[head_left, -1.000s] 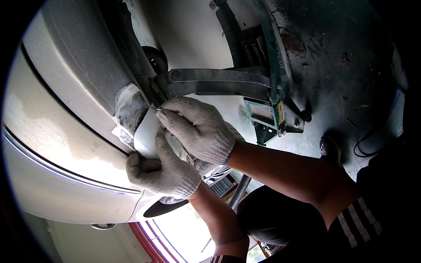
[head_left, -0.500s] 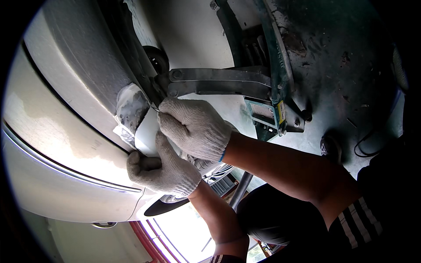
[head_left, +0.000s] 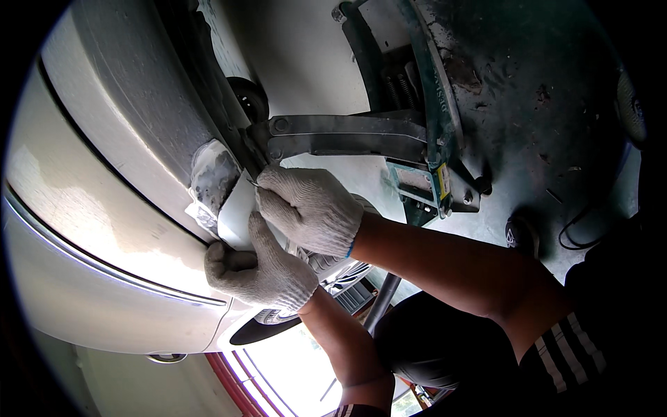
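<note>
Paper [head_left: 236,212], a white sheet, is lying against the car panel [head_left: 104,208] just below a grey filler patch [head_left: 212,174], at the panel's lower edge. Left hand [head_left: 260,271], gloved, is closing around the sheet's lower edge, thumb pressing it flat. Right hand [head_left: 309,208], also gloved, is pinching the sheet's upper corner together with a thin dark sliver I can't identify. Judging progress: patch is looking rough and unpainted, the sheet is covering only the strip under it, so masking seems barely begun and most of the surround is left bare. Floor jack [head_left: 389,132] is sitting under the car, near the hands. Right fingertips are hiding whatever is fixing the sheet; tape isn't visible. Wheel area behind the hands is dark and hard to read.
</note>
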